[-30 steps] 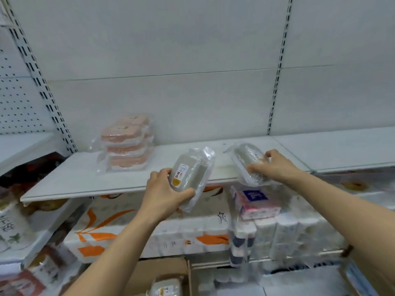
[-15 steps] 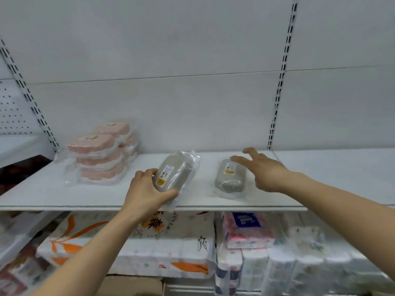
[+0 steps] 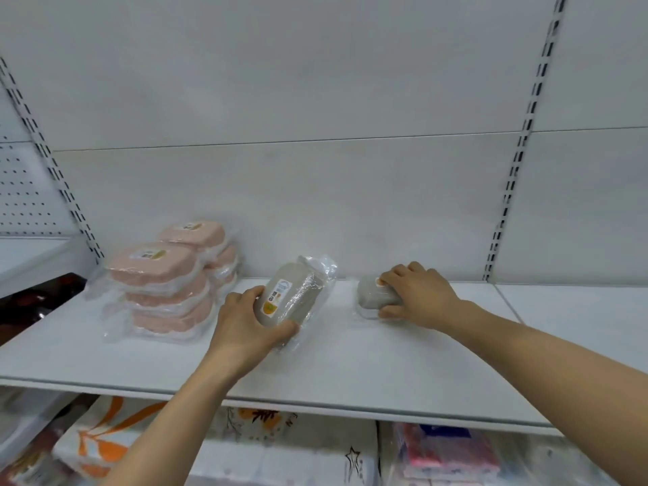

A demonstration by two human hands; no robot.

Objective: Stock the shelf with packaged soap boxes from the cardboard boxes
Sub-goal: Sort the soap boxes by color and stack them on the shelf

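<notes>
A white shelf board [image 3: 350, 373] runs across the view. My left hand [image 3: 245, 324] grips a grey soap box [image 3: 291, 296] wrapped in clear plastic, tilted just above the shelf's middle. A second grey soap box [image 3: 371, 296] lies flat on the shelf near the back wall, and my right hand [image 3: 417, 292] holds it from the right, fingers on top and thumb at its front. Two stacks of pink wrapped soap boxes [image 3: 157, 285] stand at the left of the shelf.
Slotted uprights [image 3: 508, 194] run up the white back panel. A pegboard section [image 3: 24, 198] and another shelf sit at the far left. Below the board are wrapped tissue packs [image 3: 280, 450] with orange print and a pink pack [image 3: 452, 450].
My right hand, which had let go of the grey box on the shelf, has come back down onto it. My left hand has carried its box further over the shelf.
</notes>
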